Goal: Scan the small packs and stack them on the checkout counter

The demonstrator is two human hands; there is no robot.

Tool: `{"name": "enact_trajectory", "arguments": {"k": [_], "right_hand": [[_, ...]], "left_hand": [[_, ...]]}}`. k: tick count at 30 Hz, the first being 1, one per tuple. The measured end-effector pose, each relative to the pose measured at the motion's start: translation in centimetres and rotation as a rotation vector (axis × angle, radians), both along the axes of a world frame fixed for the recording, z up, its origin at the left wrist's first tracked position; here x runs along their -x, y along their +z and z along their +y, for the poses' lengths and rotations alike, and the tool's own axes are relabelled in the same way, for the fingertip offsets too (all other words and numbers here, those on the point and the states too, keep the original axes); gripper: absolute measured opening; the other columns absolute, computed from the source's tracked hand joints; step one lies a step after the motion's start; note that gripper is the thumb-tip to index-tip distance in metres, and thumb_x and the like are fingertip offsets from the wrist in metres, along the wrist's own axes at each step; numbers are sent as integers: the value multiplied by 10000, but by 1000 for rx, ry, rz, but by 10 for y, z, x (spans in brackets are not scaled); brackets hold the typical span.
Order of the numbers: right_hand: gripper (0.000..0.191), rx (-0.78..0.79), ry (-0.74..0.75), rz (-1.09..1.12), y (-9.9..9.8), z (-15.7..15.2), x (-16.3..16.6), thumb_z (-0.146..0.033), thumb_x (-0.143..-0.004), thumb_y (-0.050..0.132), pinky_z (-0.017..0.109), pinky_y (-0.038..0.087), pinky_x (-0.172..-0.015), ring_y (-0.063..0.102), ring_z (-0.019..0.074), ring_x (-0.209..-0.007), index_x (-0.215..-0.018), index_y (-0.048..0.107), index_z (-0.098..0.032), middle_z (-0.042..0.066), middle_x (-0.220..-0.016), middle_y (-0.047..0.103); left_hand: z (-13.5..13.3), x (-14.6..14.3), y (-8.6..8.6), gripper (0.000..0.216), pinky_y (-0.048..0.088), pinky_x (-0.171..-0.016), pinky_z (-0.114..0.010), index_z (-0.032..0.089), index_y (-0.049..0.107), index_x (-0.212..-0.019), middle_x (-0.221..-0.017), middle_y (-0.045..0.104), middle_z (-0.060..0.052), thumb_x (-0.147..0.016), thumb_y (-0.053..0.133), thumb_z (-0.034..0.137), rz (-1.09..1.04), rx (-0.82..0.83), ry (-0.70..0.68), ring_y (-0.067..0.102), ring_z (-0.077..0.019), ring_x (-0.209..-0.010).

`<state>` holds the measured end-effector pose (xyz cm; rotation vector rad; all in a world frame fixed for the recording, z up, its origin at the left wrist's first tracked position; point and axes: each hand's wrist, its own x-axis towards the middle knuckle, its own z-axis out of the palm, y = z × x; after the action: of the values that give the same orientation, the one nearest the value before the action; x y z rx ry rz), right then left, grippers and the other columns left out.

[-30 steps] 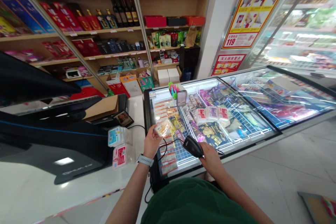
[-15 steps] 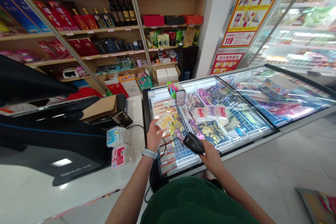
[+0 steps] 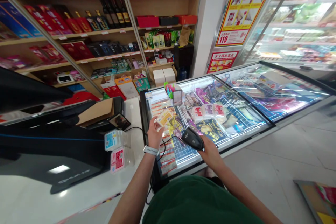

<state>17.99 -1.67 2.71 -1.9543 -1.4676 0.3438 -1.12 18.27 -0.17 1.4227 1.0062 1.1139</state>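
Shelving (image 3: 78,31) fills the view from nine to twelve o'clock, stacked with red and dark blue gift boxes, dark bottles and small price tags too blurred to read. At about eight o'clock a black register screen (image 3: 39,136) stands on the white tabletop (image 3: 23,196), with faint lettering on its base that cannot be made out. Just to its right two clear packs lie on the tabletop, a blue-labelled pack (image 3: 113,139) above a red-labelled pack (image 3: 118,159); their print is too small to read.

Near the centre, the left hand (image 3: 154,134), with a white watch (image 3: 150,150) on its wrist, is closed around a small yellow packet (image 3: 165,118), pinching it between the fingers and holding it just above the glass lid of the chest freezer (image 3: 210,112). At about five o'clock from it, the right hand (image 3: 210,150) is wrapped around the grip of a black barcode scanner (image 3: 193,138), whose head points toward the packet; the two are near each other but apart. A black cable (image 3: 164,148) runs from the scanner across the freezer's edge.

Inside the freezer, wire baskets hold colourful packets. At one o'clock a red and yellow poster (image 3: 243,7) shows the number "119" among Chinese characters. A glass-doored cooler (image 3: 296,28) fills the two o'clock side.
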Motion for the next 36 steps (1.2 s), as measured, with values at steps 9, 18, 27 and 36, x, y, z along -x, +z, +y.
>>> {"name": "enact_trajectory", "arguments": {"k": [9,18,27,36], "right_hand": [[359,0,22,51,2,2,1,-120,-744,521,370,481,-854,603,242,-975,-1092,553,-199,74,-1035,641],[367,-24,44,71,0,5,-2,-132,-737,531,363,485,-866,611,236,-988,-1100,552,-187,80,-1042,647],[302,-21,30,54,7,5,0,-142,-742,528,343,485,-823,620,224,-922,-1038,558,-191,66,-971,654],[366,10,-18,53,4,5,-3,-146,-716,532,364,481,-852,630,235,-944,-1078,554,-195,66,-992,672]], "left_hand": [[0,-3,-1,636,540,-864,-358,222,440,-1296,-1036,678,-59,-706,656,120,-3,-24,8,685,-188,-911],[0,-5,-8,640,535,-882,-363,232,450,-1291,-1056,667,-52,-699,657,106,-11,-49,12,677,-184,-929],[-1,-6,-9,646,526,-907,-369,224,440,-1298,-1080,654,-60,-701,660,112,-8,-58,28,673,-186,-944],[-2,-8,-8,635,519,-928,-384,219,436,-1299,-1070,659,-64,-713,663,128,-10,-61,29,670,-200,-972]]}}
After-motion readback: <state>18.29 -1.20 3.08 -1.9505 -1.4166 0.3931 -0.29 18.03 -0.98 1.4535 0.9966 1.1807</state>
